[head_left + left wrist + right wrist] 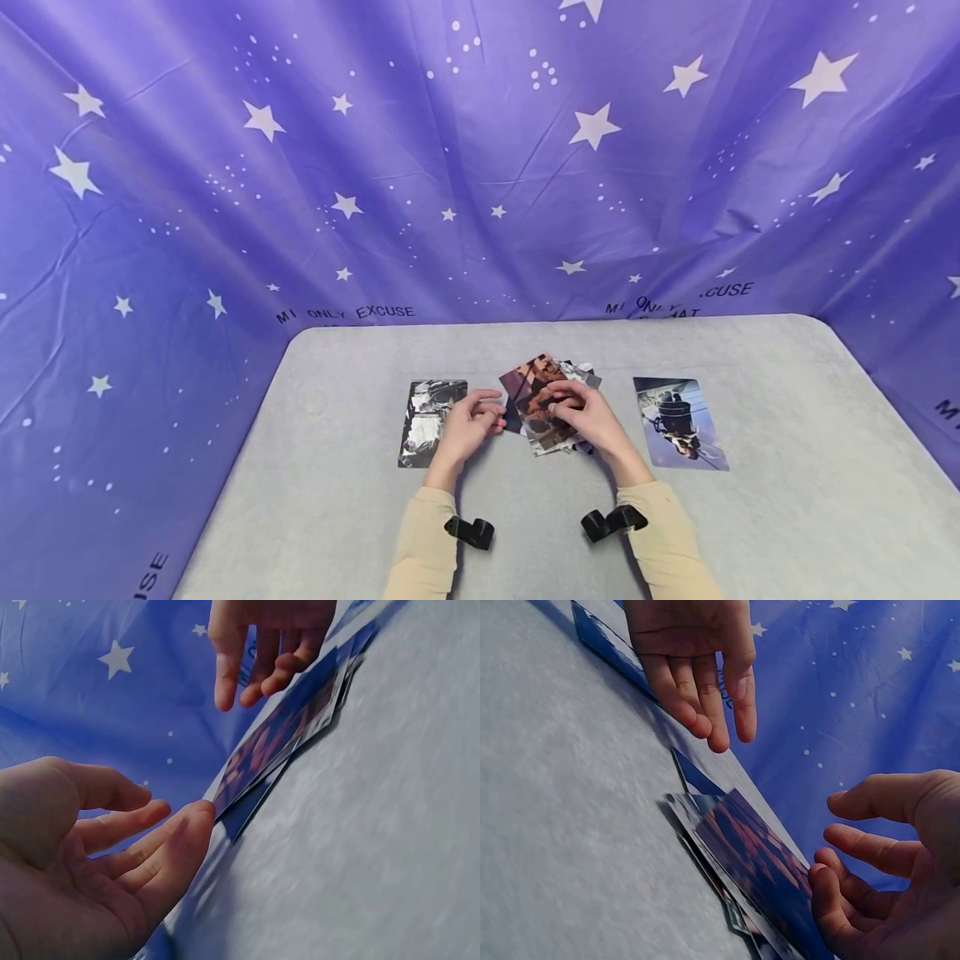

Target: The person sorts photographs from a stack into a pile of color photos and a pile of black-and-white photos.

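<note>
A loose stack of photo prints lies fanned at the middle of the table, with a reddish-brown print (532, 385) on top. Over that stack my right hand (592, 421) hovers, its fingers loosely bent and nothing between them. My left hand (467, 432) is at the stack's left side, fingers relaxed; in the left wrist view its lower fingertips overlap the near corner of the stack (262, 746). Under and beside the left hand lies a black-and-white print (420, 425), partly covered by it. Edges of several prints show beneath the top one in the right wrist view.
To the right, a bluish print (678, 425) with a dark figure lies flat by itself. The grey table (810, 500) meets a purple star-patterned cloth (465, 167) at its back and sides. Black wrist cameras (474, 532) sit on both sleeves.
</note>
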Demonstrator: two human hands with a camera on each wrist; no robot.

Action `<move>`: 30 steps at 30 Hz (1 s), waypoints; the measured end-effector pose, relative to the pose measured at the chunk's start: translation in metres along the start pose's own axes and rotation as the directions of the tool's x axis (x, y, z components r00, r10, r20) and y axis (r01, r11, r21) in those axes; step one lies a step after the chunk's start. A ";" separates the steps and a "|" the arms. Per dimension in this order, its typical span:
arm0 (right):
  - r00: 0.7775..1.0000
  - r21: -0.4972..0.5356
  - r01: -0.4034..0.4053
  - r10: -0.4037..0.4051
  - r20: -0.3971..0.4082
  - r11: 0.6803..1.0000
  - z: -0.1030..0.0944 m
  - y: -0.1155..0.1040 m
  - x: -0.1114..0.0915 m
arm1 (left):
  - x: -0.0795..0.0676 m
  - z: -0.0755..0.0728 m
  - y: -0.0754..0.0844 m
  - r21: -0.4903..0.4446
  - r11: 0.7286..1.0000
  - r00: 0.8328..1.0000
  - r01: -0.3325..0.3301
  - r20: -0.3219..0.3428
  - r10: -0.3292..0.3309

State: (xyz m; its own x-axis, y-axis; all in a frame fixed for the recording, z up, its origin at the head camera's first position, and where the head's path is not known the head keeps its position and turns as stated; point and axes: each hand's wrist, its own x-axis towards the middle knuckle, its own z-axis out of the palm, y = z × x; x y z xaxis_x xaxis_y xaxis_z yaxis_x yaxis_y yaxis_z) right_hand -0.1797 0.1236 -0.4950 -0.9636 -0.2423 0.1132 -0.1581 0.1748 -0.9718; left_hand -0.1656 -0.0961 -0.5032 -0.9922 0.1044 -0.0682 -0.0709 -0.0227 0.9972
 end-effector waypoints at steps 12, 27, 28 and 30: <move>0.982 -0.008 -0.168 0.166 -0.088 0.986 -0.016 0.005 0.002 | -0.004 0.022 -0.007 -0.104 0.993 0.998 0.054 -0.029 -0.057; 0.977 0.002 -0.187 0.186 -0.099 0.982 -0.019 0.005 -0.004 | -0.017 0.036 0.020 -0.080 0.996 0.999 0.024 -0.029 -0.026; 0.977 -0.002 -0.189 0.188 -0.103 0.982 -0.019 0.004 -0.005 | -0.015 0.036 0.016 -0.084 0.996 0.999 0.026 -0.033 -0.029; 0.976 -0.012 -0.193 0.191 -0.101 0.981 -0.020 0.004 -0.007 | -0.012 0.035 0.007 -0.095 0.995 0.999 0.028 -0.040 -0.031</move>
State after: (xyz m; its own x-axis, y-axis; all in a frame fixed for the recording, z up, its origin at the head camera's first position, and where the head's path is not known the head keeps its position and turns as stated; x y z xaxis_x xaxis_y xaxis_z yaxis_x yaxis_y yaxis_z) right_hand -0.1780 0.1449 -0.4954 -0.9928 -0.1070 -0.0544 0.0285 0.2302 -0.9727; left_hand -0.1505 -0.0628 -0.4944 -0.9928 0.0651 -0.1007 -0.1077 -0.1143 0.9876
